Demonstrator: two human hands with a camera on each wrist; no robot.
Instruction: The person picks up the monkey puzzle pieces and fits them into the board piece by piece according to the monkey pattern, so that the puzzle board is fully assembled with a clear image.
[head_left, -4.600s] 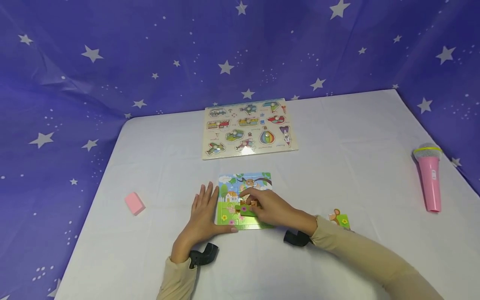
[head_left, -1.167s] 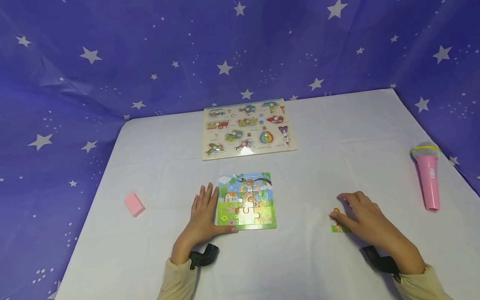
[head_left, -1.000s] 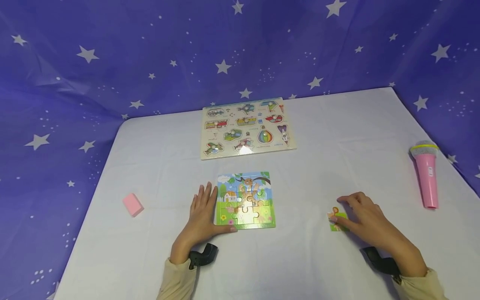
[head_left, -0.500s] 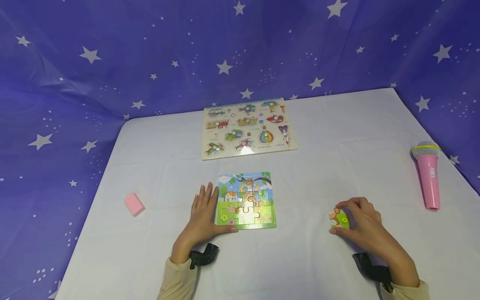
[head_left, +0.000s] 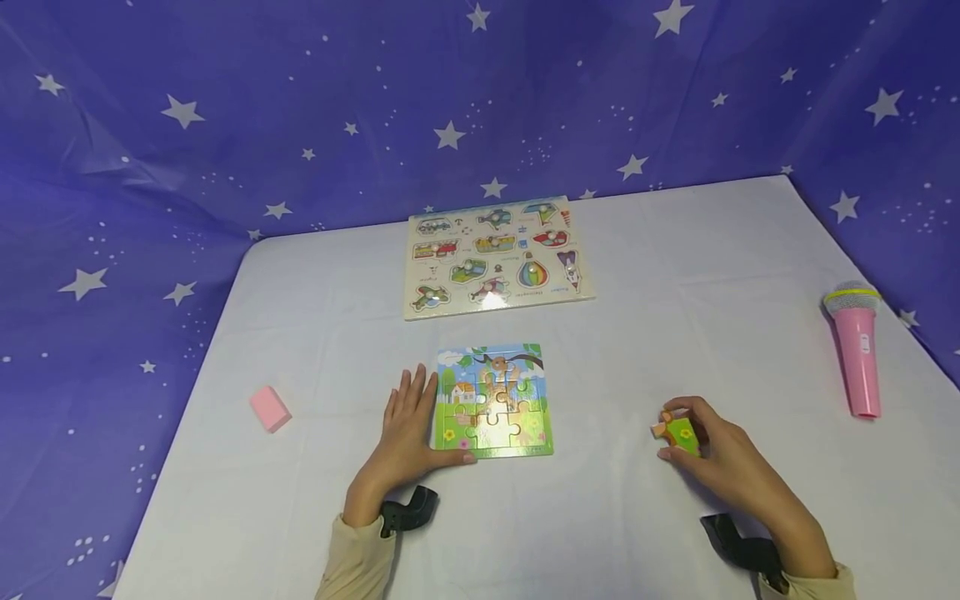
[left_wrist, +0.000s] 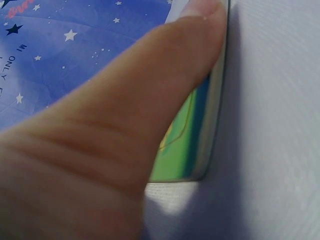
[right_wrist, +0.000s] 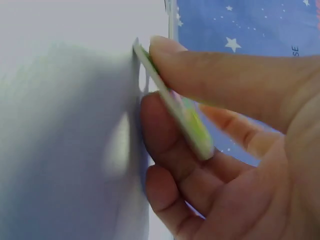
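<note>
A square jigsaw puzzle (head_left: 493, 400) with a house, tree and animal scene lies flat at the middle of the table. My left hand (head_left: 405, 429) rests along its left side, fingers spread straight and thumb lying on the near edge; the left wrist view shows that thumb over the green and blue border of the puzzle (left_wrist: 172, 160). Off to the right, my right hand (head_left: 723, 450) pinches a green and brown jigsaw piece (head_left: 681, 435) with a yellow flower. In the right wrist view the piece (right_wrist: 175, 107) is tilted between thumb and fingers, just off the cloth.
Behind the puzzle lies a peg board (head_left: 498, 258) with vehicle pictures. A pink block (head_left: 270, 408) sits at the left, and a pink toy microphone (head_left: 857, 354) lies near the right edge. White cloth (head_left: 600, 517) covers the table; a starry purple curtain (head_left: 390, 100) hangs behind.
The right hand left the puzzle, reached right to the loose piece, and now grips it, tilted up from the cloth. The left hand stays where it was.
</note>
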